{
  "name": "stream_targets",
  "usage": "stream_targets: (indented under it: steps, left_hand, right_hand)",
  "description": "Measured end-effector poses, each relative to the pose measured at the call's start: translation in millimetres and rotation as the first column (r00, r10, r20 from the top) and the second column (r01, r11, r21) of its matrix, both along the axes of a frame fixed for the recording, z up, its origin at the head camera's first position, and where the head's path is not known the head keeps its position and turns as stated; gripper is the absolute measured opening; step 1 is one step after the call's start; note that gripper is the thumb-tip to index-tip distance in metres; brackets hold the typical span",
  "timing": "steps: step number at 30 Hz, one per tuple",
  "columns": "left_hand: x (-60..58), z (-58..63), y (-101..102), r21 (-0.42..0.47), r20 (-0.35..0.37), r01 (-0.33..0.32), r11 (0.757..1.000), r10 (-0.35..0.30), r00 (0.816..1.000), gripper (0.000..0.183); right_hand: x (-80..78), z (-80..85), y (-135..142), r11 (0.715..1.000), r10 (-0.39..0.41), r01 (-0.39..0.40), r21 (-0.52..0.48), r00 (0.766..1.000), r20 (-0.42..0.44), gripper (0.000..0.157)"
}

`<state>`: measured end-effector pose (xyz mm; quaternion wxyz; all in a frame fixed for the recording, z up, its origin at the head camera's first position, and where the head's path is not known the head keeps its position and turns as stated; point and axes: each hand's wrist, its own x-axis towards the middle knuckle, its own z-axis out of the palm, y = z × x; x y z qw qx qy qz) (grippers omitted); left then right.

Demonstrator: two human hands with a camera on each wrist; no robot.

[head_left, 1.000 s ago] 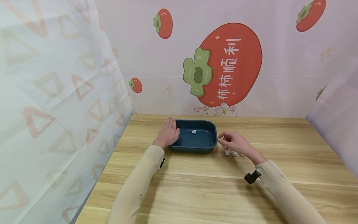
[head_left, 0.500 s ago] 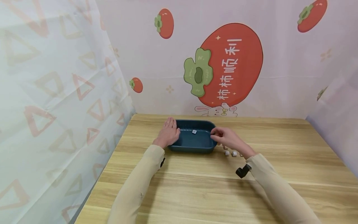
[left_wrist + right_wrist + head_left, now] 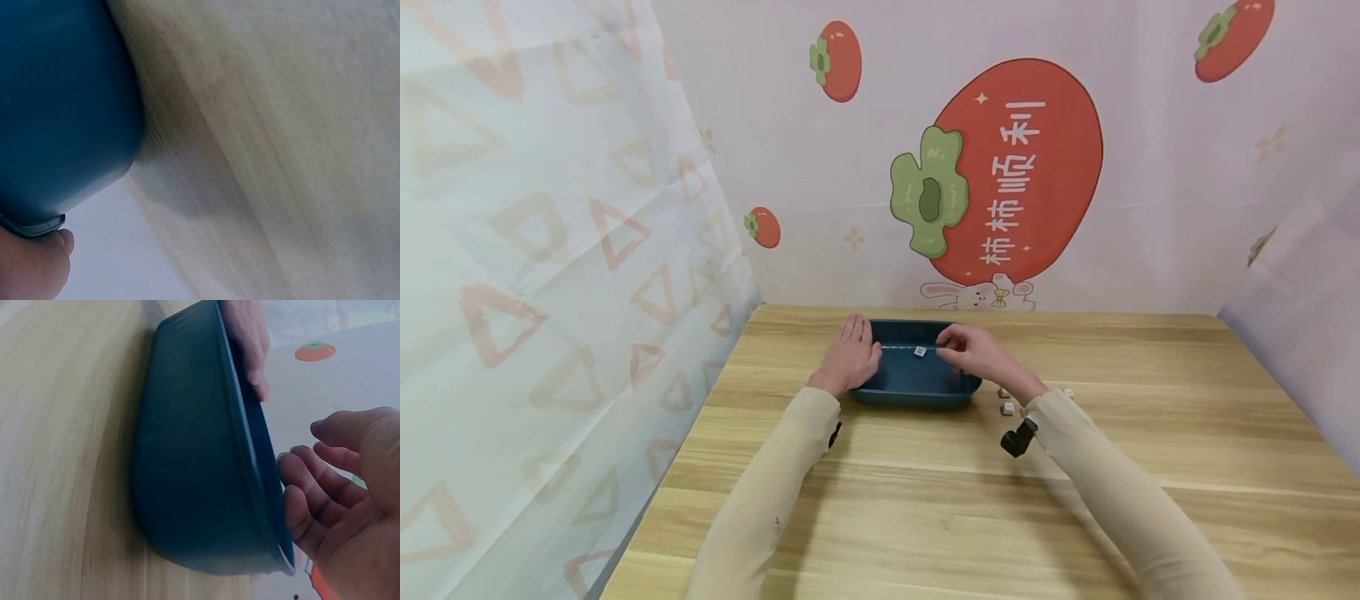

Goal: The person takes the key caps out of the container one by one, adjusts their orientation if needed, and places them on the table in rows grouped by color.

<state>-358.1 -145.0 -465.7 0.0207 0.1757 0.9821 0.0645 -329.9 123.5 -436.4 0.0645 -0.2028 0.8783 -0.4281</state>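
A dark blue rectangular tray point(image 3: 917, 401) stands on the wooden table. My left hand point(image 3: 848, 357) rests on its left rim with the fingers straight; in the left wrist view a fingertip point(image 3: 34, 265) is against the rim. My right hand point(image 3: 977, 352) hangs over the right part of the tray, with thumb and fingers bent. In the right wrist view its fingers point(image 3: 306, 478) curl beside the rim, and nothing shows between them, though a small item could be hidden. A small white block point(image 3: 920, 352) with a dark mark lies inside the tray, left of the right fingertips.
Right of the tray, several small white blocks point(image 3: 1007, 408) lie on the table point(image 3: 910, 500), partly behind the right forearm. A printed cloth backdrop point(image 3: 1165, 208) rises behind the table, and another cloth point(image 3: 550, 292) hangs along the left side.
My right hand has moved left, from beside the tray's right end to over its inside. My left hand, the tray and the block in it have stayed in place.
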Motion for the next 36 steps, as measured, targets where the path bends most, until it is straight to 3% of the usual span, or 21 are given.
stream_targets:
  steps: [12, 24, 36]
  left_hand:
    - [0.0, -1.7, -1, 0.005, -0.015, -0.013, 1.000, 0.013, 1.000, 0.063]
    - [-1.2, -1.6, 0, 0.005, -0.017, -0.001, 1.000, 0.001, 1.000, 0.064]
    - [-0.6, -2.0, 0, -0.002, -0.004, -0.009, 1.000, 0.009, 1.000, 0.065]
  right_hand:
    - [-16.9, -16.2, -31, 0.997, -0.045, 0.044, 0.057, 0.999, 0.014, 0.027]
    - [-32.3, -24.7, -39, 0.983, -0.125, 0.116, 0.139, 0.991, 0.054, 0.027]
    - [-42.2, -34.8, -43, 0.979, -0.105, 0.082, 0.188, 0.988, 0.117, 0.029]
